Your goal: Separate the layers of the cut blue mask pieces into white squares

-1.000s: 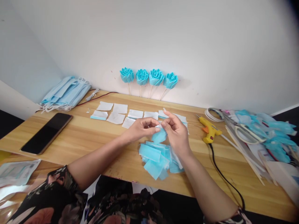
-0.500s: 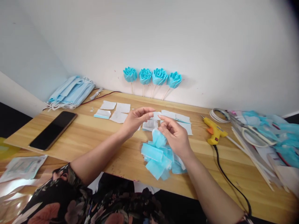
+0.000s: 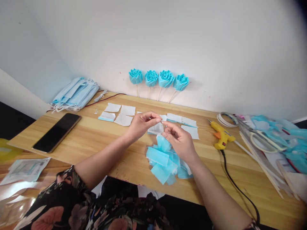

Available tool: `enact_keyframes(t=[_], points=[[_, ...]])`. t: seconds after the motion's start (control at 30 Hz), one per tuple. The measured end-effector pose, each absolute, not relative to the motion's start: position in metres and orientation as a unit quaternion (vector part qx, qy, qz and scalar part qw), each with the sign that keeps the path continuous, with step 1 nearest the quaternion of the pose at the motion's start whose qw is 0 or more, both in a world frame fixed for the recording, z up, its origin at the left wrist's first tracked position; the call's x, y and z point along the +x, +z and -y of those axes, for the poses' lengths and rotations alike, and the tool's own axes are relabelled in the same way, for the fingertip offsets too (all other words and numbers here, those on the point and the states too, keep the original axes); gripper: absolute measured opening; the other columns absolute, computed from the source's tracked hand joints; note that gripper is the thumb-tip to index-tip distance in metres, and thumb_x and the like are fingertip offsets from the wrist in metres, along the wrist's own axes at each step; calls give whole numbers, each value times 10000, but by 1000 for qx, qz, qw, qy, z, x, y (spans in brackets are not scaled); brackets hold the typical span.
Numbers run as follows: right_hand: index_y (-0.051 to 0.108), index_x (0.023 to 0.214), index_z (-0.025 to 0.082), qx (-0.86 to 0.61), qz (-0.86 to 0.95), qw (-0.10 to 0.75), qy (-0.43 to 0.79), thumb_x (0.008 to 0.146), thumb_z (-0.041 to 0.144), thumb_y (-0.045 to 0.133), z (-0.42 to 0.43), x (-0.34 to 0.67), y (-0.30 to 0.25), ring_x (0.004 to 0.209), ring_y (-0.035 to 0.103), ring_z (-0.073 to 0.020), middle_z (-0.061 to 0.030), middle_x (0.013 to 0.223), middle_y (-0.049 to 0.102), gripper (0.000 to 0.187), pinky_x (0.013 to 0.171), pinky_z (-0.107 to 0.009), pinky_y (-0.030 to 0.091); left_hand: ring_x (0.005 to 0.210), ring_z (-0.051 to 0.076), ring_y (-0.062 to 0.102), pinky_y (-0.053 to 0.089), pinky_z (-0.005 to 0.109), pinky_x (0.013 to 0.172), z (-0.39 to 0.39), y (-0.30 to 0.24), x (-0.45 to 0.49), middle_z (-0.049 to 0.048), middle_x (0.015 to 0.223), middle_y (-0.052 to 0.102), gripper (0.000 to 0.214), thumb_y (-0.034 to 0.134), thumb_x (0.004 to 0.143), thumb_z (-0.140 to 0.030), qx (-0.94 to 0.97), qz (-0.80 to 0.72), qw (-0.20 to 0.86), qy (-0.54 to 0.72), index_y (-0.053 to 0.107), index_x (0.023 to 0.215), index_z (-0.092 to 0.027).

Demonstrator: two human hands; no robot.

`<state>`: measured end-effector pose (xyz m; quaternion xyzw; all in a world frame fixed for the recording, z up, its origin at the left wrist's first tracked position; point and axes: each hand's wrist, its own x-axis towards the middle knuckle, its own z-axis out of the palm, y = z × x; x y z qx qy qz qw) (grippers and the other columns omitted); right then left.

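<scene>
Head view: the left hand (image 3: 142,125), now off the blue piece (image 3: 164,143), is pressing thumb and finger together, contents unclear, while the right hand (image 3: 182,142) is still pinching it

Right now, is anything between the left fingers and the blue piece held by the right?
Only the right fingers: one tip sits close by the left fingers, above the blue piece. Nothing else visible is between.

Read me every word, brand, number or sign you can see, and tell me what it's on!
No words, brands, numbers or signs can be read here.
Packet at lower left: printed marks, too small and blurred to read.
Phone: dark screen, no readable text.
</scene>
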<state>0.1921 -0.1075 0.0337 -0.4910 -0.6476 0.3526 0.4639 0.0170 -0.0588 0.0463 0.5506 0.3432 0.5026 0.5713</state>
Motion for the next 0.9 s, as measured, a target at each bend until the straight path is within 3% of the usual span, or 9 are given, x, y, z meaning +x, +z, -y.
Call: enact_keyframes(t=[0.13,0.3,0.57,0.7,0.83,0.9], points=[[747,1103,282,-499,653,463,331,811,317,683,105,195,34,700,592,-141,9,802,674,301,696,-294,506,673,105,519,383,237,666,57,43,16,-14,694,611,182,726,802,-322,580,-360,531,502,655,750,-162],[763,1051,234,-530,612,503,301,830,384,681,100,205,32,726,634,-166,-30,862,738,279,701,-317,517,645,105,480,385,232,677,52,55,4,-32,614,522,264,629,891,-341,565,-375,463,571,516,709,-186],[763,1033,215,-536,579,535,303,825,428,694,97,209,28,746,661,-183,-55,925,766,306,675,-314,520,549,104,441,378,231,598,35,106,-71,-19,545,477,412,574,923,-460,554,-423,317,643,485,627,-188],[773,992,218,-530,544,564,325,791,424,728,95,209,31,755,663,-178,-49,902,762,291,698,-313,525,490,97,369,313,247,562,26,110,-130,-24,473,421,472,508,942,-382,590,-540,181,572,427,521,-184],[776,949,217,-516,513,589,352,754,420,755,93,208,31,745,661,-170,-47,882,759,282,694,-310,530,542,134,380,272,272,591,23,90,-181,-11,490,415,401,472,911,-289,586,-715,96,369,421,526,-189],[776,936,215,-513,508,592,359,745,416,763,93,207,31,744,661,-169,-45,875,757,278,696,-311,532,604,158,428,260,271,610,23,77,-199,1,563,500,294,521,870,-296,605,-747,66,268,495,597,-189]])
